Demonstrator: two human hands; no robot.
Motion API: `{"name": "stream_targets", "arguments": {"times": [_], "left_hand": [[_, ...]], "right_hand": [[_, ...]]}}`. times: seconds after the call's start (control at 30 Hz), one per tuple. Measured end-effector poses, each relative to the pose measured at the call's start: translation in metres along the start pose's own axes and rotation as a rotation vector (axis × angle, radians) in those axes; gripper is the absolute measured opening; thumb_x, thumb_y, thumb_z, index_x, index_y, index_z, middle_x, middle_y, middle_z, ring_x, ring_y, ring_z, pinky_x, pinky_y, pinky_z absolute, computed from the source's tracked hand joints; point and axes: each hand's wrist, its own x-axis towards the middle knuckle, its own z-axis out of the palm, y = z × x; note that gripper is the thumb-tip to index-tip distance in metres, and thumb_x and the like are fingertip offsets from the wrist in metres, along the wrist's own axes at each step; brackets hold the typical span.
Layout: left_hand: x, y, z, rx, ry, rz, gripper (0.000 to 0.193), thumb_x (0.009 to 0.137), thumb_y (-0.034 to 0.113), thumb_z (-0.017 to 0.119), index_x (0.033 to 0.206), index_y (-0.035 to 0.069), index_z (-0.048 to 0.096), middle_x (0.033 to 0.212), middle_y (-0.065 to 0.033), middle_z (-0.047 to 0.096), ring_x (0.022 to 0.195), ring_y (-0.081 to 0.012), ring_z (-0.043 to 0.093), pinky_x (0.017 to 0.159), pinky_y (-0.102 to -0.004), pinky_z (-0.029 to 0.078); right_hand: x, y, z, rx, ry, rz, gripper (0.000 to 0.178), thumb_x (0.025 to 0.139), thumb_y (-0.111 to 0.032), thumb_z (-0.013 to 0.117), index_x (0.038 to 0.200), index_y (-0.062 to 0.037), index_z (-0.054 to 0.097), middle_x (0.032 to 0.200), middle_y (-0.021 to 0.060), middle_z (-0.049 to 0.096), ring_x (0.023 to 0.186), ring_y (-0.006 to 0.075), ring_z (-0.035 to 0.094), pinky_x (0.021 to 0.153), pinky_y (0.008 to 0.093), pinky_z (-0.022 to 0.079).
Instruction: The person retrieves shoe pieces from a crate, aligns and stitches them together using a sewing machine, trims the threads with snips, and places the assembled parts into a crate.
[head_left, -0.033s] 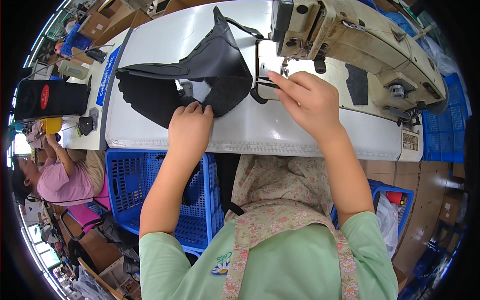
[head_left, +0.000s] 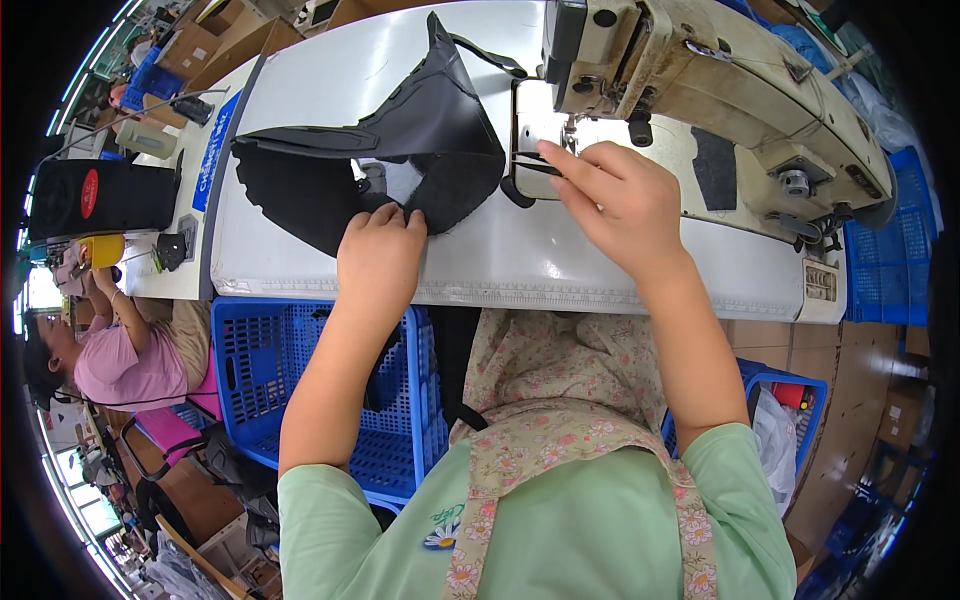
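A black sewn piece (head_left: 440,115), smooth on top with a fuzzy black lining, stands partly folded on the white sewing table (head_left: 560,250). At its near edge, my left hand (head_left: 380,255) has its fingers curled over the lining, beside an opening through which a pale surface shows. My right hand (head_left: 625,205) is closed in a pinch round slim black tweezers (head_left: 540,166). Their two tips point left, slightly apart, over the metal plate just in front of the needle area of the sewing machine (head_left: 680,70). No fabric shows between the tips.
A flat dark grey fabric piece (head_left: 713,170) lies under the machine's arm. Below the table's front edge stands a blue basket (head_left: 430,400); another blue crate (head_left: 815,400) holds plastic wrapping at the right. A co-worker in a pink top (head_left: 140,365) sits at the far left.
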Motion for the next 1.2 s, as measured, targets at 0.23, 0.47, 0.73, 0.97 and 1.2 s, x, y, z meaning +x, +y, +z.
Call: {"name": "stream_targets", "arguments": {"times": [0.23,0.47,0.73,0.97,1.2], "left_hand": [[-0.001,0.000,0.000,0.006,-0.011,-0.002,0.031,0.077,0.003,0.057,0.105,0.002,0.070,0.101,-0.0147,0.070,0.104,-0.0249,0.065,0.086,-0.0360,0.048],[-0.001,0.001,0.001,0.013,0.006,0.023,0.030,0.076,0.008,0.059,0.104,0.001,0.069,0.101,-0.0168,0.071,0.104,-0.0257,0.065,0.084,-0.0350,0.048],[-0.001,0.004,0.000,0.007,-0.025,-0.032,0.031,0.077,0.004,0.058,0.105,0.002,0.069,0.100,-0.0133,0.071,0.105,-0.0243,0.064,0.086,-0.0362,0.048],[-0.019,0.014,-0.001,-0.183,0.097,-0.174,0.030,0.078,0.010,0.056,0.105,0.004,0.066,0.103,-0.0105,0.069,0.108,-0.0234,0.063,0.088,-0.0367,0.048],[-0.139,-0.056,-0.100,-0.935,0.641,-1.073,0.014,0.091,0.008,0.060,0.101,0.001,0.067,0.089,-0.0043,0.070,0.076,-0.0147,0.065,0.068,-0.0298,0.052]], "right_hand": [[0.001,0.009,0.003,-0.109,-0.110,-0.075,0.039,0.074,-0.008,0.073,0.111,-0.0207,0.072,0.073,-0.0006,0.057,0.062,0.0166,0.056,0.053,0.0307,0.044],[0.004,0.008,0.006,-0.113,-0.089,-0.146,0.042,0.071,-0.008,0.071,0.110,-0.0232,0.071,0.072,-0.0013,0.056,0.062,0.0166,0.055,0.053,0.0309,0.044],[0.010,0.008,0.013,-0.089,-0.080,-0.194,0.034,0.073,-0.009,0.066,0.103,-0.0253,0.073,0.067,-0.0025,0.053,0.060,0.0153,0.054,0.050,0.0314,0.044],[-0.012,-0.006,-0.001,0.250,0.027,0.025,0.036,0.074,0.003,0.074,0.109,-0.0054,0.071,0.085,0.0075,0.065,0.067,0.0150,0.056,0.059,0.0248,0.045],[-0.050,-0.020,0.055,0.497,-0.106,0.573,0.039,0.084,-0.005,0.072,0.123,-0.0033,0.064,0.097,0.0038,0.064,0.083,0.0079,0.055,0.073,0.0211,0.046]]}}
